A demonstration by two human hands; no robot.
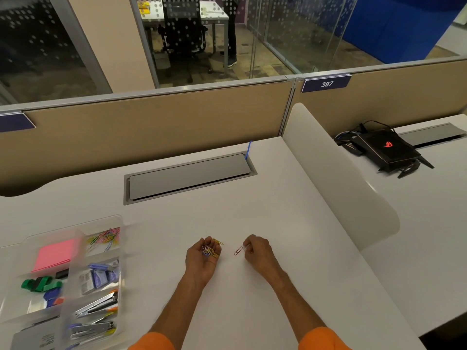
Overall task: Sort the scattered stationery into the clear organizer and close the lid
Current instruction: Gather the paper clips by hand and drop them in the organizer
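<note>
Left hand cupped palm-up around a heap of paper clips, right hand pinching a red clip slanting toward lower left above the bench.

A white desk fills the foreground, a grey cable-tray lid recessed near its far edge; a tan partition panel backs it, bearing a blue tag numbered 387; a white curved divider separates the neighbouring desk, where a black device with a red logo rests; beyond, dotted glass walls enclose a black office chair.
</note>
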